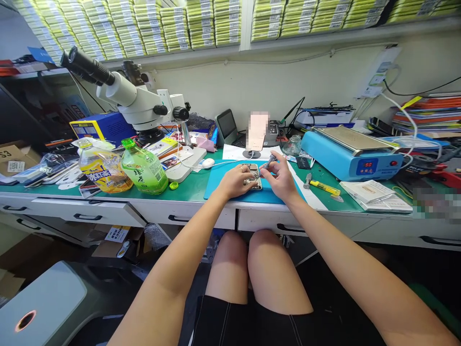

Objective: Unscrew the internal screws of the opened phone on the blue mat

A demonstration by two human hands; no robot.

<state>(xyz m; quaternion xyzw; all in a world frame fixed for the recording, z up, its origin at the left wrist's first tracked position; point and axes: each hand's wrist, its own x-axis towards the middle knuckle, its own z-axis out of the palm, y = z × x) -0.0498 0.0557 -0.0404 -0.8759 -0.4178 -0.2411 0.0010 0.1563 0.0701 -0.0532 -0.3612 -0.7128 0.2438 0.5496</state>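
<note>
An opened phone point(256, 184), its inner parts bare, lies on a blue mat point(216, 179) at the desk's front. My left hand point(235, 181) grips the phone from the left, fingers curled over its top side. In my right hand point(282, 179) is a small grey screwdriver point(269, 162), pinched between thumb and fingers and tilted with its tip down toward the phone's right side. My fingers hide part of the phone, and the exact contact of the tip is too small to tell.
Left stand a microscope point(122, 91), a green bottle point(144, 170) and an orange drink bottle point(104, 168). Behind the mat is a propped phone point(257, 134). At right are a yellow-handled tool point(325, 187), a blue heating plate point(334, 156) and white boxes point(374, 194).
</note>
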